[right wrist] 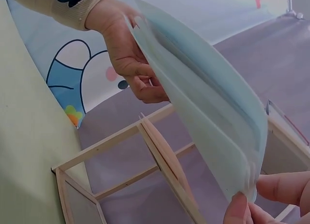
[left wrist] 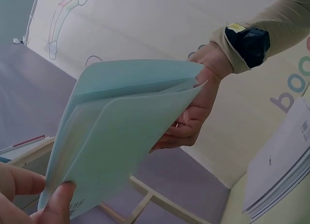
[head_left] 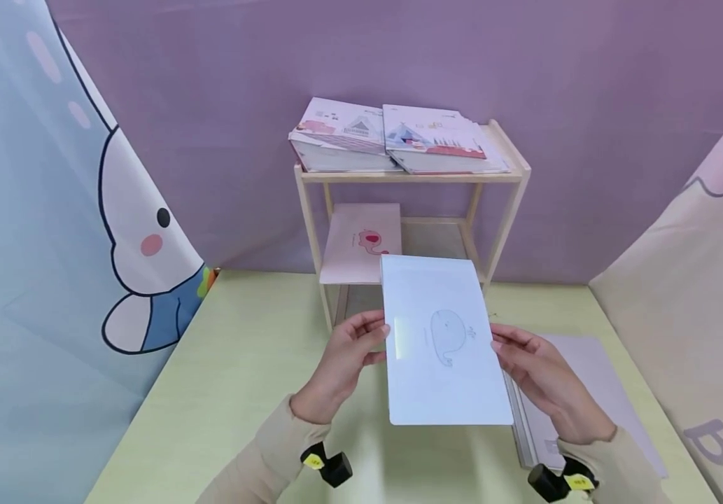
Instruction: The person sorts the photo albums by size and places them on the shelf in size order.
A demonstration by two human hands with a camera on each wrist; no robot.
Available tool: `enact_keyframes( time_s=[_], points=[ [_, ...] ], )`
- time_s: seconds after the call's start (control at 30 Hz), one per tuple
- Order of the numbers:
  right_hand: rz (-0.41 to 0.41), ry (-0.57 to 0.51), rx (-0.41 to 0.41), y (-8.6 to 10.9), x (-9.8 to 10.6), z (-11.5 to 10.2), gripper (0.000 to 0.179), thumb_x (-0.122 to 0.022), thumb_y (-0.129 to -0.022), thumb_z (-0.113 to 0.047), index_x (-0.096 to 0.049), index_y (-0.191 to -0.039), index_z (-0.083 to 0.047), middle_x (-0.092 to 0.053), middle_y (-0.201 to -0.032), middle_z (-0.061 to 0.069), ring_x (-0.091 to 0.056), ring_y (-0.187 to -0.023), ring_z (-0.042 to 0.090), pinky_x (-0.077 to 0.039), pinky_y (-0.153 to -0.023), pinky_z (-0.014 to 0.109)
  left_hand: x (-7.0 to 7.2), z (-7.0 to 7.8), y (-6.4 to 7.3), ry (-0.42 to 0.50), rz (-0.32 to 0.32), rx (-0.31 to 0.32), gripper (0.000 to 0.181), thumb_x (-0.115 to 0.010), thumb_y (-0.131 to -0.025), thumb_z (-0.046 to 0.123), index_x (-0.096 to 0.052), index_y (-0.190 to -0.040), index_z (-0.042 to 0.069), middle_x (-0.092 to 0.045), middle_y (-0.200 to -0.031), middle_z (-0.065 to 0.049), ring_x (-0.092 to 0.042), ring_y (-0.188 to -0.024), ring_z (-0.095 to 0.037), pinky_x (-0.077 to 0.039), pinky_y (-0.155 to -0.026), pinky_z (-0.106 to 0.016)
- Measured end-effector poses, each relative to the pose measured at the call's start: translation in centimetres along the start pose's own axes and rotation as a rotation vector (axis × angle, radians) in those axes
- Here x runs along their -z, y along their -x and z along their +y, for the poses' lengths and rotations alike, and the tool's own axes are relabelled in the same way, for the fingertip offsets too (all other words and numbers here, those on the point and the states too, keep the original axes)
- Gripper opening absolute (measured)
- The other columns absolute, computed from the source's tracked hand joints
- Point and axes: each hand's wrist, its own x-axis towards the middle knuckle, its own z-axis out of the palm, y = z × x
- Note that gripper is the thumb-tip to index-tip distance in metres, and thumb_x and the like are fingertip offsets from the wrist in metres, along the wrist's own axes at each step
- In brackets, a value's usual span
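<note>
A pale blue notebook (head_left: 437, 378) with a whale outline on its cover is held up above the table, in front of the shelf. My left hand (head_left: 350, 357) pinches its left edge between thumb and fingers. On the opposite edge, my right hand (head_left: 540, 378) pinches it the same way. Both wrist views show the notebook (left wrist: 131, 132) from its side, its covers slightly parted around thin inner sheets. A pink notebook (head_left: 361, 241) with a red elephant drawing lies on the lower tier of the wooden shelf (head_left: 411, 178).
Two stacks of picture-covered books (head_left: 342, 129) fill the shelf's top tier. Beneath my right forearm, a stack of pale lilac books (head_left: 594, 371) lies on the light green table (head_left: 260, 336). Printed cloth (head_left: 33, 245) hangs at left; a purple backdrop (head_left: 588, 140) stands behind.
</note>
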Motion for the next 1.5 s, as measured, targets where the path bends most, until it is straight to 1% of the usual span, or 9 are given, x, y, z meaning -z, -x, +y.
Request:
enact_keyframes(
  time_s=[0.23,0.57,0.63,0.8,0.97,1.1,1.27,1.33,1.5],
  points=[
    [0.028,0.056,-0.035,-1.1,-0.4,-0.5,0.029,-0.048,-0.094,0.005,-0.066,-0.107,-0.014,-0.066,-0.100,-0.003,-0.060,-0.084,0.006,-0.049,-0.073,0.018,0.4,0.6,-0.7,0.002,0.018,-0.022,0.029,-0.058,-0.090,0.002,-0.055,-0.118,-0.008,-0.058,-0.093,-0.001,-0.058,-0.080,-0.010,-0.052,-0.062,-0.021],
    [0.106,0.125,-0.086,-2.8,-0.5,-2.2,0.021,-0.054,-0.093,0.001,-0.064,-0.101,-0.015,-0.065,-0.094,-0.005,-0.060,-0.081,0.005,-0.050,-0.073,0.017,0.4,1.7,-2.6,-0.004,0.010,-0.039,0.028,-0.058,-0.091,0.002,-0.055,-0.118,-0.008,-0.056,-0.092,-0.002,-0.054,-0.078,-0.010,-0.052,-0.061,-0.020],
    [0.099,0.143,-0.085,-3.1,-0.4,-2.5,0.021,-0.053,-0.093,0.002,-0.062,-0.102,-0.015,-0.064,-0.095,-0.004,-0.059,-0.083,0.006,-0.050,-0.074,0.017,0.4,2.0,-2.9,-0.006,0.008,-0.042,0.028,-0.057,-0.092,0.002,-0.055,-0.118,-0.009,-0.055,-0.091,-0.002,-0.053,-0.077,-0.009,-0.052,-0.060,-0.019],
    [0.066,0.112,-0.066,-4.0,-0.4,-3.4,0.023,-0.050,-0.094,0.003,-0.063,-0.102,-0.014,-0.063,-0.095,-0.003,-0.059,-0.083,0.006,-0.050,-0.074,0.017,0.5,2.6,-3.7,-0.039,0.028,-0.036,0.029,-0.057,-0.093,0.003,-0.056,-0.119,-0.008,-0.055,-0.090,-0.001,-0.053,-0.076,-0.008,-0.052,-0.060,-0.018],
    [0.111,0.077,-0.103,-5.0,-0.8,-4.5,0.016,-0.054,-0.094,-0.002,-0.064,-0.101,-0.013,-0.062,-0.093,-0.004,-0.058,-0.082,0.005,-0.048,-0.074,0.016,0.5,2.9,-4.8,-0.064,0.024,-0.048,0.029,-0.056,-0.093,0.005,-0.057,-0.120,-0.007,-0.057,-0.092,-0.002,-0.055,-0.077,-0.009,-0.051,-0.061,-0.018],
    [0.127,0.109,-0.126,-5.8,-0.7,-4.9,0.017,-0.054,-0.094,-0.004,-0.054,-0.111,-0.008,-0.061,-0.096,-0.005,-0.056,-0.084,0.005,-0.047,-0.076,0.015,0.5,3.1,-5.7,-0.065,0.029,-0.051,0.029,-0.056,-0.093,0.005,-0.057,-0.119,-0.008,-0.058,-0.093,-0.003,-0.057,-0.077,-0.008,-0.050,-0.059,-0.017],
    [0.130,0.196,-0.165,-6.9,-0.6,-5.1,0.040,-0.051,-0.096,-0.006,-0.037,-0.132,0.006,-0.061,-0.097,-0.008,-0.055,-0.087,0.004,-0.046,-0.079,0.016,0.6,3.5,-6.7,-0.073,0.056,-0.024,0.030,-0.056,-0.093,0.005,-0.057,-0.120,-0.008,-0.059,-0.096,-0.003,-0.059,-0.080,-0.007,-0.050,-0.058,-0.016],
    [0.140,0.217,-0.183,-7.3,-0.6,-5.2,0.047,-0.050,-0.097,-0.007,-0.031,-0.137,0.009,-0.061,-0.098,-0.008,-0.055,-0.089,0.003,-0.046,-0.080,0.015,0.6,3.6,-7.1,-0.087,0.063,-0.015,0.030,-0.056,-0.093,0.005,-0.057,-0.121,-0.008,-0.059,-0.098,-0.005,-0.059,-0.083,-0.008,-0.050,-0.059,-0.017],
    [0.178,0.177,-0.196,-8.0,-0.7,-5.4,0.053,-0.049,-0.096,-0.004,-0.025,-0.141,0.011,-0.062,-0.097,-0.007,-0.057,-0.088,0.003,-0.047,-0.078,0.014,0.8,4.0,-8.0,-0.136,0.060,0.006,0.031,-0.057,-0.094,0.009,-0.057,-0.122,-0.004,-0.058,-0.104,-0.008,-0.058,-0.089,-0.012,-0.051,-0.068,-0.020]
  ],
)
